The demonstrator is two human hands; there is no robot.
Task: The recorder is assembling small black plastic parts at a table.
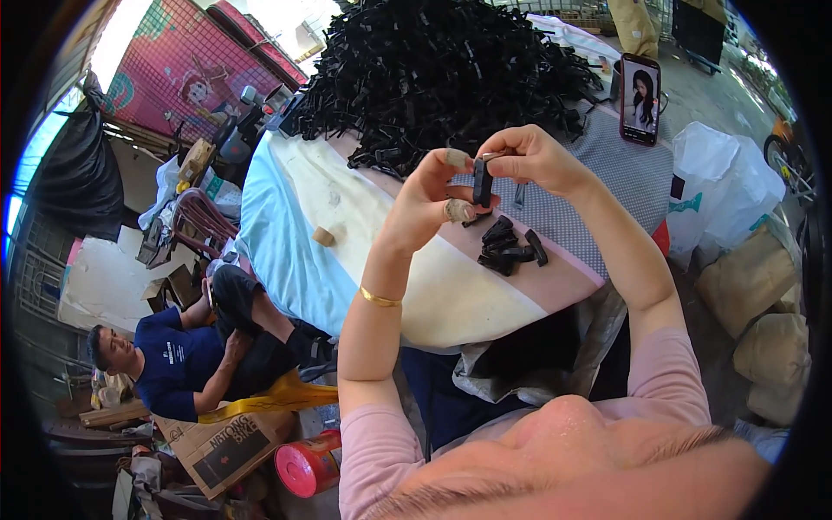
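Observation:
Over the cloth-covered table (416,295), my left hand (425,195) grips a small black oblong piece (482,184), apparently plastic, between thumb and fingers. Tan tape wraps two of its fingertips. My right hand (542,163) pinches at the upper end of that piece; a thin sliver shows at its fingertips, too small to name. Below both hands lies a small cluster of similar black pieces (503,247) on the pink stripe of the cloth. Beyond them rises a large heap of black pieces (433,78).
A phone (640,100) stands upright at the table's far right. A small tan block (323,237) lies on the cloth's left part. White plastic bags (724,186) and brown sacks (750,286) stand at right. At left a seated person (191,355) is near a red bucket (308,465).

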